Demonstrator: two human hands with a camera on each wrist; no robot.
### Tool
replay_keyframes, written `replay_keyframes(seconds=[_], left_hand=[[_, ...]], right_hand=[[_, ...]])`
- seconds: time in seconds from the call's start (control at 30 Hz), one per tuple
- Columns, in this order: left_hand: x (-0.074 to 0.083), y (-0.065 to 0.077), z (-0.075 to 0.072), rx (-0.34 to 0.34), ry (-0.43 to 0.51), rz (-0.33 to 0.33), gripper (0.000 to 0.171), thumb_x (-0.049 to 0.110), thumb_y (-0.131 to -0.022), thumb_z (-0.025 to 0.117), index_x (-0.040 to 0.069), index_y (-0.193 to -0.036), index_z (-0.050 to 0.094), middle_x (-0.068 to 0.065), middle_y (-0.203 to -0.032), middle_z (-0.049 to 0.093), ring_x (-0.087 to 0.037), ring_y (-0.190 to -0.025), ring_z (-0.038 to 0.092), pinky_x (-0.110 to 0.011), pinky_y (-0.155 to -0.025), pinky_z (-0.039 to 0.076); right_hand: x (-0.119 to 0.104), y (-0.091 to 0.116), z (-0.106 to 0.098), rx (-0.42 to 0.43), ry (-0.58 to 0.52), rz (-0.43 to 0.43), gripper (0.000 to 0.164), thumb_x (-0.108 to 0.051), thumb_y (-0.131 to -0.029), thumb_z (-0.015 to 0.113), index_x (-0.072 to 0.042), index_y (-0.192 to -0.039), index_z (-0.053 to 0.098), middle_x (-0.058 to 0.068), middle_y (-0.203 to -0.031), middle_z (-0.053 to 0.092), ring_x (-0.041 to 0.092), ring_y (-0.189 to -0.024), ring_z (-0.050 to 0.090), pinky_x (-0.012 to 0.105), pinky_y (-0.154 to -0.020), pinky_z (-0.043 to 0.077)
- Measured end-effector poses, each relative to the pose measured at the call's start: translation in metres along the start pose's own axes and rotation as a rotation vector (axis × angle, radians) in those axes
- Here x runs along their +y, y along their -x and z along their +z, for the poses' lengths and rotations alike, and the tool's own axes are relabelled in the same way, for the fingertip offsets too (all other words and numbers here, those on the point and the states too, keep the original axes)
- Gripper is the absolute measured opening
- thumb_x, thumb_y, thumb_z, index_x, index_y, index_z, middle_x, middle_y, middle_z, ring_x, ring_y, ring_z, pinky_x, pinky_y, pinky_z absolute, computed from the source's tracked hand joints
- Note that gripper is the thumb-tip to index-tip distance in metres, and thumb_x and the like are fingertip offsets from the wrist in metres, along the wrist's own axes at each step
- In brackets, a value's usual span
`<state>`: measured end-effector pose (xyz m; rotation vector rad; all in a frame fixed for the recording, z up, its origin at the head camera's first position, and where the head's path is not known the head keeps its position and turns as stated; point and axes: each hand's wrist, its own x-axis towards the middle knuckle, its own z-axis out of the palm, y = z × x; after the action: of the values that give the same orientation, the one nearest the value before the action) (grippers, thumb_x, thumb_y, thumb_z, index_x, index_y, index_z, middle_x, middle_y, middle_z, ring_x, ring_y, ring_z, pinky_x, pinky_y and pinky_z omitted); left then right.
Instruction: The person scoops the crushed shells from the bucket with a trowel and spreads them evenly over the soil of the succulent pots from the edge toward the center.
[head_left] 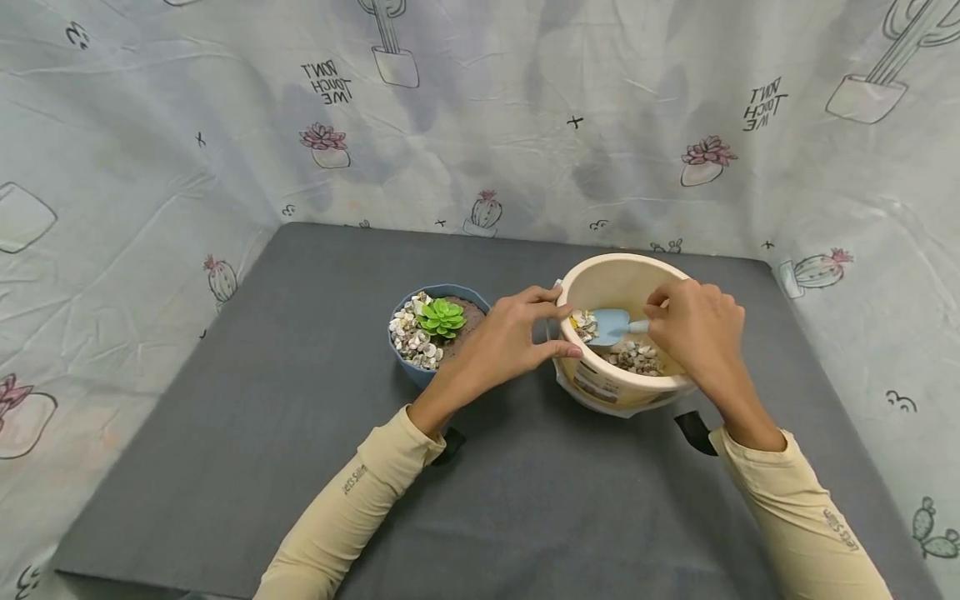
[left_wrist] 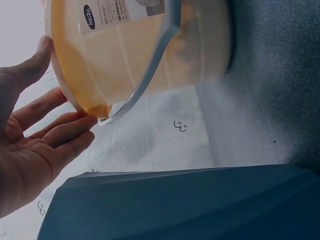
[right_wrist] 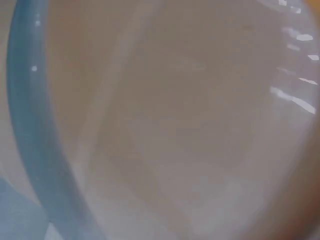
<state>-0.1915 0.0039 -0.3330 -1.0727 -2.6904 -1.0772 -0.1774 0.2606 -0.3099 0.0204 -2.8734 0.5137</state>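
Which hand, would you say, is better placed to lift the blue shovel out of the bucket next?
Probably the right hand: it grips the blue shovel, whose blade carries some pebbles. The left hand only touches the bucket at its rim, so it seems better suited to steadying.

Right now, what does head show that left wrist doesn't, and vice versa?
Only head: right hand, scoop, plant, the pebbles beside it.

Only left wrist: the left hand's palm, and a readable logo on the bucket's label.

Both: left hand, bucket, its label, pot, table, printed sheet.
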Motion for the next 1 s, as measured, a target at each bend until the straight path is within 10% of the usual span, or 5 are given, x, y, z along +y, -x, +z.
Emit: replay_keyframes(seconds=[0.3,0.53,0.63,0.77,1.0], left_hand=[[-0.004,0.003,0.001,0.022,0.044,0.001,0.059,0.034,-0.088,0.085,0.008,-0.138,0.069,-0.015,-0.149,0.061,-0.029,-0.134,0.065,-0.04,-0.105,0.058],[-0.006,0.003,0.0,0.025,0.048,0.001,0.06,0.036,-0.087,0.085,0.011,-0.139,0.068,-0.014,-0.151,0.06,-0.029,-0.132,0.066,-0.039,-0.103,0.059],[-0.007,0.004,-0.001,0.025,0.047,0.005,0.061,0.036,-0.087,0.085,0.011,-0.14,0.068,-0.014,-0.15,0.061,-0.03,-0.133,0.065,-0.041,-0.105,0.058],[-0.008,0.005,-0.002,0.007,0.059,-0.002,0.06,0.036,-0.09,0.083,0.01,-0.141,0.067,-0.014,-0.153,0.058,-0.029,-0.14,0.06,-0.042,-0.11,0.055],[-0.009,0.01,-0.01,-0.055,0.038,0.004,0.062,0.037,-0.094,0.079,0.015,-0.149,0.061,-0.01,-0.157,0.055,-0.027,-0.146,0.054,-0.044,-0.117,0.05]], right_hand=[[0.007,0.014,-0.028,0.102,-0.083,0.081,0.019,-0.02,-0.095,0.072,-0.006,-0.1,0.083,0.021,-0.089,0.079,0.026,-0.062,0.057,0.034,-0.051,0.032],[0.02,0.022,-0.042,0.135,-0.145,0.095,0.021,-0.021,-0.096,0.074,-0.003,-0.102,0.083,0.023,-0.097,0.08,-0.014,-0.07,0.044,0.022,-0.058,0.035],[0.024,0.027,-0.048,0.142,-0.156,0.121,0.021,-0.022,-0.096,0.074,-0.004,-0.102,0.083,-0.005,-0.078,0.081,-0.022,-0.071,0.039,0.02,-0.059,0.035],[0.026,0.032,-0.058,0.144,-0.18,0.153,0.02,-0.023,-0.096,0.074,-0.006,-0.101,0.083,-0.05,-0.063,0.048,-0.02,-0.073,0.043,0.018,-0.059,0.036],[0.017,0.037,-0.068,0.173,-0.24,0.119,0.018,-0.019,-0.095,0.076,-0.002,-0.1,0.083,-0.053,-0.064,0.046,-0.021,-0.077,0.047,0.011,-0.063,0.036]])
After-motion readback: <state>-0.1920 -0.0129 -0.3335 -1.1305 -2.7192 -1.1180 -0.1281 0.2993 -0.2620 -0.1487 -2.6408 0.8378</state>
